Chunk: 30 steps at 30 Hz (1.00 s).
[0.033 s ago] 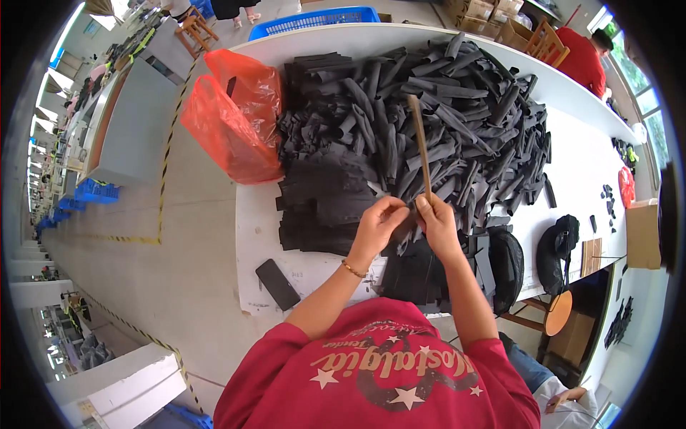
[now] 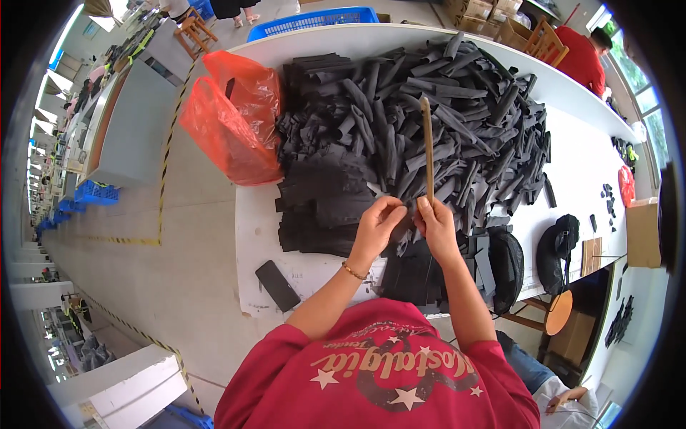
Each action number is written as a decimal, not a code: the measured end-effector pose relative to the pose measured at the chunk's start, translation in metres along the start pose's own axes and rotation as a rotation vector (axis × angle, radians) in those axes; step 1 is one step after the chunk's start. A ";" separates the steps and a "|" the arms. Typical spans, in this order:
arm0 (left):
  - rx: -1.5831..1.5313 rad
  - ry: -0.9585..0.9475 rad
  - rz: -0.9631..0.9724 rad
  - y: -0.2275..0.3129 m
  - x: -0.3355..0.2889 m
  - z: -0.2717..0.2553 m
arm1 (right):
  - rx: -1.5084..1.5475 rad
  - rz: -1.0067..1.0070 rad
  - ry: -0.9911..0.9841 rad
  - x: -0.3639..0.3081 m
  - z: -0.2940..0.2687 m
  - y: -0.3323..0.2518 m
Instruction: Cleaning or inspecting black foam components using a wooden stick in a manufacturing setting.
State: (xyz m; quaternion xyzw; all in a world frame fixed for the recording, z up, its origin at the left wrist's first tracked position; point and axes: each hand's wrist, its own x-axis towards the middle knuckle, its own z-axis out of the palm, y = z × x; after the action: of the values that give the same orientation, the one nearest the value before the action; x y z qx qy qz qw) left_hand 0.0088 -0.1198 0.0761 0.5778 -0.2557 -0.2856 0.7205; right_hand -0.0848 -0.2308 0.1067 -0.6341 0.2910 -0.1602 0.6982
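While your right hand (image 2: 437, 223) grasps one narrow wooden stick (image 2: 428, 144), its near end pinched between thumb and fingers, the free length juts ahead of those fingertips, over the pile. Your left hand (image 2: 379, 220): just beside, thumb and forefinger drawn together, tips facing the right; whether they grip the small dark piece (image 2: 404, 232) below and between both hands, you cannot tell here.

Ahead of the fingers: loose black strips (image 2: 457, 132), many, curled, heaped. Left of the left fingers: flat black stacks (image 2: 321, 214), layered; beyond these, one red plastic bag (image 2: 239, 125). Nearer your body than the left fingers, and left: one dark phone (image 2: 278, 284), on the white table (image 2: 251, 229). Right of the right fingers, nearer you: one black pouch (image 2: 508, 261).

Risks, as judged: your stick, held only at one end, may swing and snag the curled strips if the pinch loosens. The dark piece could slip down among like-coloured pieces, should your left fingertips have poor hold. A leftward sweep of your forearm might knock the phone.
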 end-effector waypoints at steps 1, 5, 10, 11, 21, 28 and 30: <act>-0.135 -0.013 -0.147 -0.006 0.000 -0.001 | 0.003 -0.022 0.019 -0.001 0.004 0.004; 0.037 0.173 -0.059 -0.018 -0.001 0.003 | 0.015 -0.026 0.084 -0.003 0.011 0.031; -0.010 0.436 -0.219 -0.030 -0.004 0.011 | 0.046 -0.043 0.083 -0.008 0.022 0.045; -0.009 0.435 -0.225 -0.024 -0.008 0.013 | 0.078 -0.068 0.136 -0.008 0.022 0.048; 0.929 -0.009 0.270 -0.061 -0.001 -0.051 | -0.632 -0.143 0.561 0.056 -0.125 0.041; 1.328 -0.249 0.217 -0.090 0.052 -0.108 | -0.832 -0.003 0.121 -0.028 -0.102 0.090; 1.189 -0.299 0.167 -0.082 0.053 -0.112 | -0.803 -0.256 0.064 -0.038 -0.094 0.088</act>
State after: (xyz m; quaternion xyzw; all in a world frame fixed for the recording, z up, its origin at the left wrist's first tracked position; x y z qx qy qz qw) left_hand 0.1150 -0.0942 -0.0248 0.8123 -0.5136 -0.1147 0.2513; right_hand -0.1842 -0.2701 0.0259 -0.8816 0.2707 -0.1392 0.3608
